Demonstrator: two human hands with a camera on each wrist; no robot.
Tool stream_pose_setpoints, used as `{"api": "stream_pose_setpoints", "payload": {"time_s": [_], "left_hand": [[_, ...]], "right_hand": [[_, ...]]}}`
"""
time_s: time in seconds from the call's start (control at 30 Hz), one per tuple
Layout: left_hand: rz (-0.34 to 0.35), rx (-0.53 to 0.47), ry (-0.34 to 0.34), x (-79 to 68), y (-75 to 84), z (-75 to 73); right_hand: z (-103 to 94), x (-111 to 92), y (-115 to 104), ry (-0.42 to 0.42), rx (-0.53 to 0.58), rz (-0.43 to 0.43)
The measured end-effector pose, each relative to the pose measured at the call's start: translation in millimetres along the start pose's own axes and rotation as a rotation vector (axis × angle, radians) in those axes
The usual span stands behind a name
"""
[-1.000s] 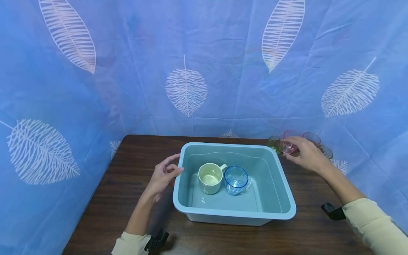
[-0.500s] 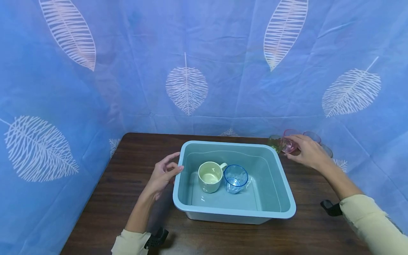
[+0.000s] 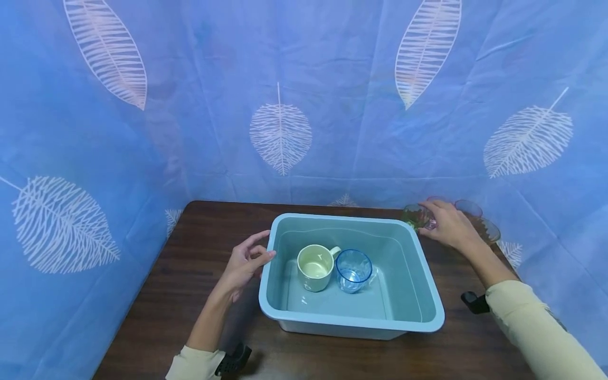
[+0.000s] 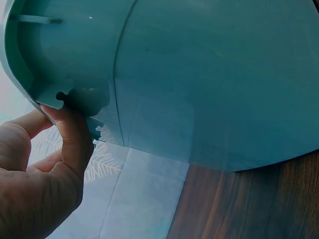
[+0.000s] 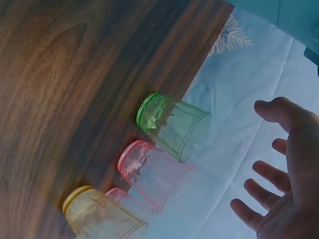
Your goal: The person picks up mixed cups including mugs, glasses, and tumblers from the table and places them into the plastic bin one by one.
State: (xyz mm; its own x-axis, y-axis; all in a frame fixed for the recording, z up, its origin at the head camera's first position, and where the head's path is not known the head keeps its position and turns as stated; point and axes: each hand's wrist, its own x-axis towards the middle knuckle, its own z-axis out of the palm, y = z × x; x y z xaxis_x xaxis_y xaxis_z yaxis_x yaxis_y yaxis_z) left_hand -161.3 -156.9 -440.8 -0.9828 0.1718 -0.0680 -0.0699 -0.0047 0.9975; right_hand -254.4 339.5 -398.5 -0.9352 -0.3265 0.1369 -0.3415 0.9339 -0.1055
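The left hand (image 3: 241, 268) pinches the basin's (image 3: 351, 323) left rim; at far right, the right hand (image 3: 448, 226), fingers parted and holding nothing, partly hides a pink cup (image 5: 153, 173).

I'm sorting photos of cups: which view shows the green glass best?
The right wrist view: the green glass shows there end to end, uncovered. The head view has it small, beside the right hand; the left wrist view lacks it.

The left hand (image 3: 241, 268) is pinching with bent fingers (image 4: 75, 142), its wrist (image 3: 219, 296) lying behind them — the right hand (image 3: 446, 224) is holding its fingers (image 5: 271, 176) apart, forearm (image 3: 489, 266) slanting behind them.
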Motion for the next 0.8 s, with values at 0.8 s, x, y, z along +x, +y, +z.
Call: {"api": "stream_pose_setpoints", "payload": {"time_s": [0.8], "left_hand": [[0.003, -0.028, 0.007, 0.3, -3.3, 0.1]], "right_hand": [[28.1, 41, 2, -0.123, 0.07, 0.082]]}}
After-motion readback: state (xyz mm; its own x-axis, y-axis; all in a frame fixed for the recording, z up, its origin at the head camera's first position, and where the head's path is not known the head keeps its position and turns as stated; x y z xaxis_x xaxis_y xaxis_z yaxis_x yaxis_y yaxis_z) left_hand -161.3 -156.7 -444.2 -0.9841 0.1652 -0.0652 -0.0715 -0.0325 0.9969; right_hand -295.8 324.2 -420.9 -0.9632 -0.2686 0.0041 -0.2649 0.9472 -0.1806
